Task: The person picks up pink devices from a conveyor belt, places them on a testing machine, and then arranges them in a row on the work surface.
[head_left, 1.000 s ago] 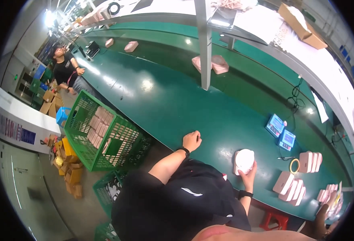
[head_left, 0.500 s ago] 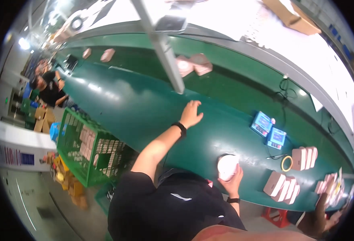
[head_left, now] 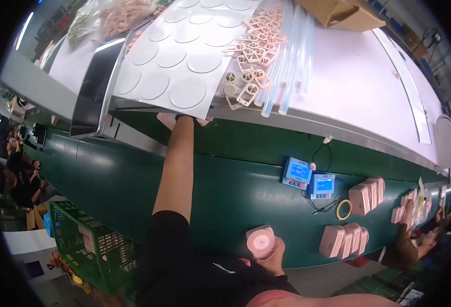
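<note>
My right hand (head_left: 273, 260) grips a pink device with a round pale face (head_left: 261, 242), just over the near edge of the bench. My left forearm (head_left: 177, 163) stretches across the bench, and its hand goes in under the raised shelf. The shelf edge and a sheet of round clear stickers (head_left: 172, 56) hide the fingers. A pink device (head_left: 167, 121) partly shows beside the left wrist. Two rows of pink devices stand to the right, a nearer row (head_left: 333, 240) and a farther row (head_left: 359, 198).
Two small blue meters (head_left: 297, 173) with cables and a yellow ring (head_left: 343, 210) lie on the green bench (head_left: 225, 194). Small pink brackets (head_left: 258, 46) and clear tubes (head_left: 287, 61) lie on the shelf. A green crate (head_left: 82, 245) stands left; a co-worker's arm (head_left: 405, 230) is at the right.
My left hand has reached forward from over the bench to under the shelf. The view has shifted toward the shelf. My right hand keeps hold of the pink device.
</note>
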Action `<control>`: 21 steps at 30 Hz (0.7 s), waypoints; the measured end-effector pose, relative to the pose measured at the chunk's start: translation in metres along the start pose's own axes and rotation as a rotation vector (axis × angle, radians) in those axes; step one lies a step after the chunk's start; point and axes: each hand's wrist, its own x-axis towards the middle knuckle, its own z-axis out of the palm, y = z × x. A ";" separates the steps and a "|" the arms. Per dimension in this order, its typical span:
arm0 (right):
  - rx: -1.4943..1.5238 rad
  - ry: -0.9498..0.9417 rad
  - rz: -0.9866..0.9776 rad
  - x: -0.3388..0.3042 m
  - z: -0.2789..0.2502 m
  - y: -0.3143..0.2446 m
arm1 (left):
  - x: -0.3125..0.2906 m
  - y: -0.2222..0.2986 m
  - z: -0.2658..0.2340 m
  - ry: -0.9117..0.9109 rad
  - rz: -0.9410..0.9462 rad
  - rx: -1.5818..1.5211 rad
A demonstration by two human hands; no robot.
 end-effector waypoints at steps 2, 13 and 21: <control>0.042 -0.010 0.008 -0.003 0.001 -0.004 | -0.001 -0.009 0.017 -0.093 0.058 -0.035; 0.081 0.036 -0.044 -0.009 0.009 0.015 | -0.292 0.065 0.074 0.109 0.756 -0.358; 0.225 0.190 -0.044 -0.017 0.023 0.013 | -0.440 0.087 0.161 0.089 0.357 -0.439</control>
